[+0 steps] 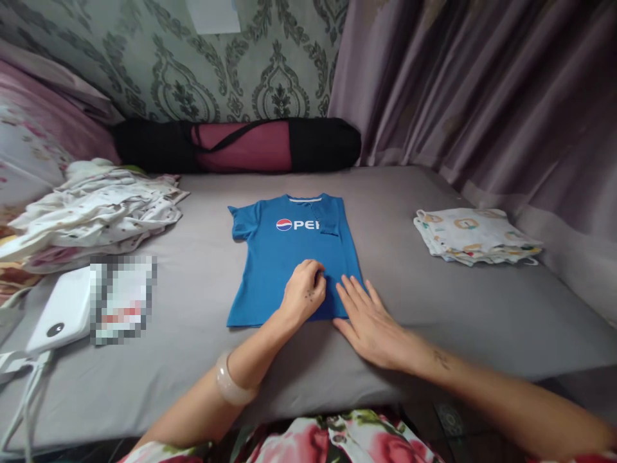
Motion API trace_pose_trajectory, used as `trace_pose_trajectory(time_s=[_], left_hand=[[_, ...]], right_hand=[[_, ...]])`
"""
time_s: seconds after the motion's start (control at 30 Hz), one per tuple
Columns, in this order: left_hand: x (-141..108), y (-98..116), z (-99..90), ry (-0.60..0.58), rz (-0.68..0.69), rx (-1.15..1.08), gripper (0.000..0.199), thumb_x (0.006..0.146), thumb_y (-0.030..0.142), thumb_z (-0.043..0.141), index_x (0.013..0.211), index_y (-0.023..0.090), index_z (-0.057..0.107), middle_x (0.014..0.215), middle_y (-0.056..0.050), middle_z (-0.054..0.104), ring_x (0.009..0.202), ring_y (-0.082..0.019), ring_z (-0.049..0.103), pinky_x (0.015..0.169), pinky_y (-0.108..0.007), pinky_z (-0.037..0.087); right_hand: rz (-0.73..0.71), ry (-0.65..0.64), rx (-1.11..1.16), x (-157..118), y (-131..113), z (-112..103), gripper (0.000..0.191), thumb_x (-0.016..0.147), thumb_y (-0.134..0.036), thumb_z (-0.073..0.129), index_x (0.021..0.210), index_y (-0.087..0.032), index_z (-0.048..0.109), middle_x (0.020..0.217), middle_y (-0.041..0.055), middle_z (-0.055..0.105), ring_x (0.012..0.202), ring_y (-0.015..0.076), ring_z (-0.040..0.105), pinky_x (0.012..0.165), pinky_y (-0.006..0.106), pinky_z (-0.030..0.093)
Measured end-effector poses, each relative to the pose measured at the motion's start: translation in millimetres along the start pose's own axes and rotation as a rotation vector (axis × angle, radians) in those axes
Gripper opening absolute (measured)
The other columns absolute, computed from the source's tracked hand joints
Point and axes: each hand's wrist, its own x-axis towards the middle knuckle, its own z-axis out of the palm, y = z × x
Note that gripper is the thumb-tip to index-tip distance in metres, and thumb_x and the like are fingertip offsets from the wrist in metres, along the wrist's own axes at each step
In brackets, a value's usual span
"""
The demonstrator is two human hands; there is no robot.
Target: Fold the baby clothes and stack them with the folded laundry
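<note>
A blue T-shirt point(274, 270) lies front up on the grey sheet, its neckline away from me. Its right side is folded inward, and the folded sleeve covers part of the white lettering beside a round logo. The left sleeve sticks out to the side. My left hand point(303, 289) rests on the lower middle of the shirt with its fingers curled together; what they hold, if anything, is hidden. My right hand point(371, 321) lies flat with spread fingers over the shirt's lower right corner and the sheet beside it.
Crumpled white clothes point(106, 206) lie at the left, with a white power bank point(65, 308), cables and a blurred packet point(125, 299) nearer. A stack of folded patterned cloths point(472, 235) sits at the right. A long black and maroon bag point(241, 145) lies along the wall.
</note>
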Motion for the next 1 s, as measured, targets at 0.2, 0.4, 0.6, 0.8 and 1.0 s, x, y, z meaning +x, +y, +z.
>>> trace_pose_trajectory(time_s=[0.2,0.4,0.6,0.8,1.0], left_hand=[[13.3,4.9,-17.0,-0.156,-0.161,0.008,0.018,0.087,0.025,0.051,0.097,0.018,0.065,0.098,-0.007,0.069,0.091,-0.018,0.064,0.081,-0.031,0.051],[53.5,1.6,-33.2,-0.390,-0.319,-0.058,0.025,0.083,0.034,0.058,0.097,0.015,0.068,0.090,-0.006,0.071,0.082,-0.019,0.065,0.072,-0.027,0.051],[132.5,-32.3,-18.4,-0.138,-0.469,-0.070,0.022,0.083,0.023,0.055,0.096,0.011,0.068,0.085,-0.007,0.070,0.078,-0.016,0.065,0.067,-0.023,0.049],[200.0,-58.6,-0.7,0.016,-0.567,0.126,0.026,0.077,0.018,0.061,0.102,0.011,0.068,0.086,-0.009,0.072,0.083,-0.022,0.068,0.073,-0.026,0.049],[225.3,-61.7,12.9,0.043,-0.616,0.187,0.033,0.073,0.028,0.072,0.101,0.011,0.065,0.094,-0.013,0.072,0.096,-0.025,0.067,0.075,-0.026,0.047]], right_hand=[[-0.003,-0.085,0.050,35.5,14.9,-46.5,0.036,0.095,-0.043,0.043,0.117,-0.031,0.069,0.118,0.0072,0.070,0.112,0.0254,0.064,0.098,0.037,0.045],[0.184,0.158,0.098,161.0,71.8,-52.5,0.039,0.098,-0.021,0.033,0.118,-0.019,0.067,0.119,0.0086,0.069,0.112,0.0217,0.062,0.094,0.027,0.042],[0.364,0.253,0.103,218.8,93.0,-23.7,0.047,0.093,-0.009,0.030,0.126,-0.018,0.062,0.126,0.0125,0.060,0.116,0.0240,0.055,0.098,0.032,0.042],[0.341,0.350,0.038,212.8,85.8,-10.0,0.039,0.098,-0.027,0.034,0.122,-0.016,0.063,0.125,0.0161,0.056,0.114,0.0283,0.050,0.096,0.037,0.042],[0.271,0.304,0.023,213.8,91.6,-10.9,0.043,0.097,-0.035,0.040,0.132,-0.017,0.056,0.142,0.0133,0.047,0.120,0.0305,0.046,0.099,0.040,0.041]])
